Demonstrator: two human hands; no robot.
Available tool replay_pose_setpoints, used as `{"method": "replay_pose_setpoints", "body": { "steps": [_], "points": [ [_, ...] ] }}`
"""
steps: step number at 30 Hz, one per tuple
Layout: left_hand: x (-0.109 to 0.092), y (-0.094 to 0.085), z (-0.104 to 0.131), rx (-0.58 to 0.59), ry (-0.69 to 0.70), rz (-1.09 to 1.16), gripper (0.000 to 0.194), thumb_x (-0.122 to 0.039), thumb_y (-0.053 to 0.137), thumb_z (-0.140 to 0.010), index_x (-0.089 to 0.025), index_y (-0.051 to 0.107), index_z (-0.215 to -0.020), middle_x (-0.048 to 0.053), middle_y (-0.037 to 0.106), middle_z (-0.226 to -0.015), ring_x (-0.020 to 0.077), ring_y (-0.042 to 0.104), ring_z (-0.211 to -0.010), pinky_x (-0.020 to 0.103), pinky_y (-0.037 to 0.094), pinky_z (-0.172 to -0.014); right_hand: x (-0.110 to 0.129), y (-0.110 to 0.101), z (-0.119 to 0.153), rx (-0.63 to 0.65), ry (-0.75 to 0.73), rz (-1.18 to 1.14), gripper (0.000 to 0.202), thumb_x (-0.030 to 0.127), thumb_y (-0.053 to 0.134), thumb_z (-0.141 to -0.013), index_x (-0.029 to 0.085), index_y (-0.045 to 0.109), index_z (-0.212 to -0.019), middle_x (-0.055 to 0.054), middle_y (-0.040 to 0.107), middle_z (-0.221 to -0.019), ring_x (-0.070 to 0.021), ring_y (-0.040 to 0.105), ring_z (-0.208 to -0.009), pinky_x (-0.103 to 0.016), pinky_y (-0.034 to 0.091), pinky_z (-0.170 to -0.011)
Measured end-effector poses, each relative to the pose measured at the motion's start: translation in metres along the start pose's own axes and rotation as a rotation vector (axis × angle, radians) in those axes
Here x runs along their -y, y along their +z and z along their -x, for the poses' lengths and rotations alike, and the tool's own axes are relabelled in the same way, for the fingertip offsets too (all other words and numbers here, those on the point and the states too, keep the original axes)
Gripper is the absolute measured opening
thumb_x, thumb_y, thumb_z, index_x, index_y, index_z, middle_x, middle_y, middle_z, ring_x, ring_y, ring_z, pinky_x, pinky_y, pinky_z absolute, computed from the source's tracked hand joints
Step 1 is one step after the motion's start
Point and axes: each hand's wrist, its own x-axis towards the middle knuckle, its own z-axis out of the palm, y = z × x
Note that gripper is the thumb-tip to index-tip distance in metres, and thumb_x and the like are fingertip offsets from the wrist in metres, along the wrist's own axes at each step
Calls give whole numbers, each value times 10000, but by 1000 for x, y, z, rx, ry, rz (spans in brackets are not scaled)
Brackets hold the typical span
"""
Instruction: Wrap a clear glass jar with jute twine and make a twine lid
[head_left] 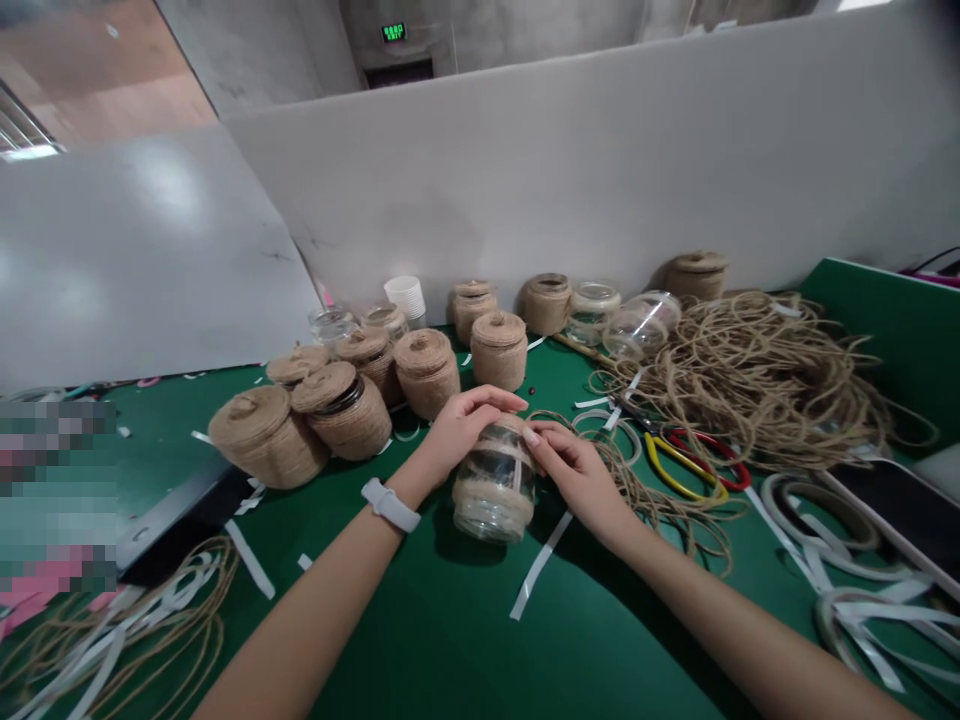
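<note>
A clear glass jar (491,510) with tan bands around it is tilted over the green table in front of me, its glass base toward me. My left hand (463,432) curls over its upper left side and grips it. Thumb and fingertips of my right hand (576,470) press at the jar's upper right edge; whether a bit of twine or tape lies under them is hidden. A pale strip shows along the jar's right side. Below my right hand, a white tape strip (540,567) lies on the table.
Several twine-wrapped lidded jars (259,440) stand at left and behind. Bare glass jars (643,325) and stacked white cups (405,297) are at the back. On the right lie a twine heap (765,380), yellow-and-red-handled scissors (682,475), tape rolls (821,510) and a dark-screened device (900,515).
</note>
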Motion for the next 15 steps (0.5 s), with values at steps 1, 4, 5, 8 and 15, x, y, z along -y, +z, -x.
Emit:
{"method": "replay_pose_setpoints", "body": {
  "steps": [1, 4, 5, 8, 15],
  "points": [
    [-3, 2, -1, -20, -25, -26, 191, -223, 553, -780, -165, 722, -849, 63, 709, -933, 219, 617, -903, 330, 461, -819, 0, 0, 0, -5, -4, 4, 525, 610, 528, -858, 209, 483, -522, -87, 644, -937, -216, 589, -916, -320, 461, -790],
    [-5, 9, -4, -31, -58, -121, 181, -308, 628, -763, -153, 708, -808, 59, 700, -852, 211, 603, -822, 318, 448, -747, 0, 1, -1, -11, -28, 21, 515, 598, 527, -864, 209, 482, -529, -75, 640, -891, -208, 579, -867, -323, 455, -779],
    [-4, 10, -4, -31, -61, -144, 194, -334, 655, -747, -150, 702, -785, 55, 695, -827, 208, 596, -805, 313, 442, -735, 0, 1, -1, -13, -35, 27, 512, 593, 525, -867, 210, 482, -531, -71, 635, -870, -204, 575, -852, -319, 454, -770],
    [-2, 10, -4, -33, -86, -140, 197, -346, 679, -719, -149, 678, -727, 36, 672, -772, 186, 576, -763, 294, 427, -701, -2, 1, -1, -10, -45, 39, 510, 584, 516, -877, 212, 476, -531, -60, 626, -809, -197, 573, -827, -309, 453, -754],
    [9, 0, -3, -43, -151, 147, 192, -317, 729, -674, -137, 697, -735, 33, 670, -777, 145, 570, -714, 270, 433, -679, -7, 1, -1, -55, -19, 93, 486, 592, 557, -854, 210, 541, -554, -89, 674, -965, -226, 610, -971, -318, 463, -821]
  ]
}}
